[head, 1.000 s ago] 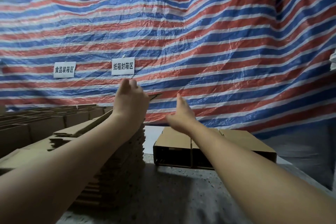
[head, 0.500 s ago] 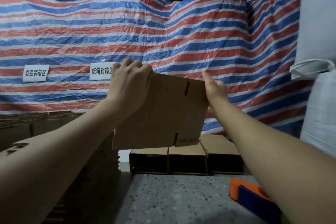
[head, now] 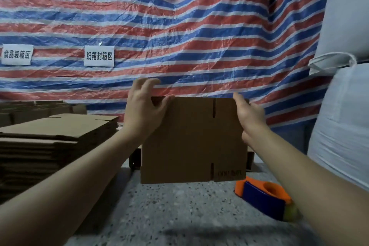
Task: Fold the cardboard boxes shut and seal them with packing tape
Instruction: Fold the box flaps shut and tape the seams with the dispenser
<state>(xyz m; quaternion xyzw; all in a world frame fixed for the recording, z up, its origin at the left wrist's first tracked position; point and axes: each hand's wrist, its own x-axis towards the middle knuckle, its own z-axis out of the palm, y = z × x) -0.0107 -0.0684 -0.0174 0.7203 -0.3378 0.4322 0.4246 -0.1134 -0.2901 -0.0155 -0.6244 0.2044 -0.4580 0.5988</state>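
Cardboard box (head: pixel 192 140), still flat, hangs upright at picture centre above the speckled table (head: pixel 169 211). Left hand (head: pixel 144 110) pinches its 11 o'clock corner, thumb in front, fingers curled over the edge. Right hand (head: pixel 248 118) grips its 1 o'clock corner. Tape dispenser (head: pixel 261 195) lies at 4 o'clock; flat cardboard stack (head: pixel 54 136) at 9 o'clock.

matt brown cardboard box (head: pixel 192 142), speckled stone table (head: pixel 169 211)

White sign (head: pixel 99 55) on striped tarp (head: pixel 199 46) reading 纸箱封箱区, second white sign (head: pixel 17 54) left of it reading 食品装箱区, faint unreadable print on flat cardboard box (head: pixel 191 142) below the tarp
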